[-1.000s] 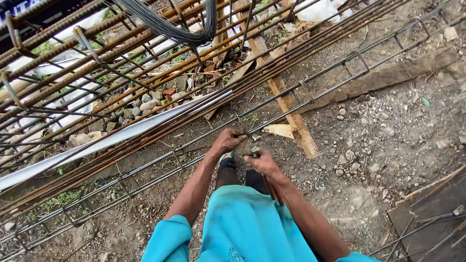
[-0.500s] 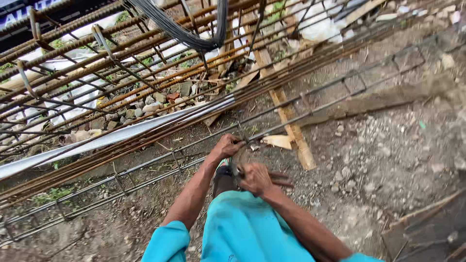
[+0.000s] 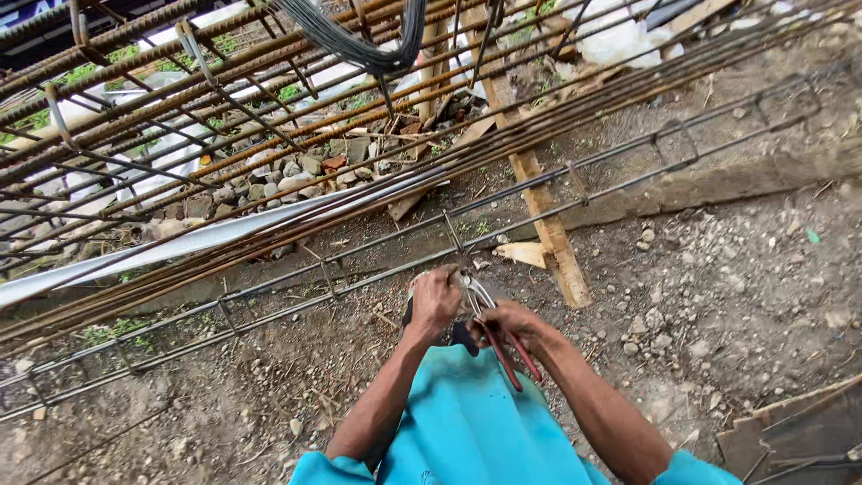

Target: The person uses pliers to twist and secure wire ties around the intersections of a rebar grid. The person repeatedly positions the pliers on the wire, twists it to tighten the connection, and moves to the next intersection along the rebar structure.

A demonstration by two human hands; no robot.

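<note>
The red-handled pliers [image 3: 496,330] point far-left, steel nose at the thin rebar cage [image 3: 377,260], handles trailing near-right. The right hand [image 3: 514,321] curls its fingers around the handles. The left hand [image 3: 435,301] pinches the ribbed, rusty bar.

Top left corner, we see sliver of dark sign panel [image 3: 20,11] with pale lettering, mostly cut off by frame edge and crossed by rusty rebar cage [image 3: 180,99]. Top right of centre, we make out crumpled white plastic sack [image 3: 620,40] lying on ground behind bars, no print visible. We spot no other packages, labels or screens anywhere in view.
</note>
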